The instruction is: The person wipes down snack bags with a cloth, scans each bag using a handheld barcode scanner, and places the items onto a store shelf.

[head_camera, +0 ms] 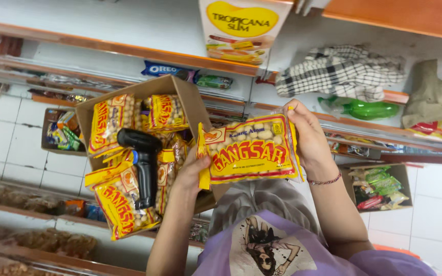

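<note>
Left hand (pixel 193 171) closed on the left end of a yellow-and-red peanut packet (pixel 249 152), thumb laid over its front edge, fingers hidden behind. Right hand (pixel 308 135) clamped on the packet's right end, fingers curled over the top right corner, a thin beaded bracelet (pixel 325 181) round that wrist. Packet stretched flat between the two hands, face turned up toward the camera, pale round nuts visible through its clear window. Held just right of an open cardboard box (pixel 180 94), the packet's left edge overlapping the box's right wall. Inside the box, more packets of the same kind (pixel 113 197), stacked loosely and tilted. Black handheld barcode scanner (pixel 141 163) stood among them, head up, just left of the left hand's forearm and apart from it. Below the hands, a lilac printed shirt (pixel 262 245). Beyond, store shelves (pixel 129 50) with orange edging, a checked cloth (pixel 341 69) and a green bottle (pixel 367 109) on one of them, well apart from the packet. Second small box of green snack packs (pixel 379 186) on the white tiled floor to the right.
</note>
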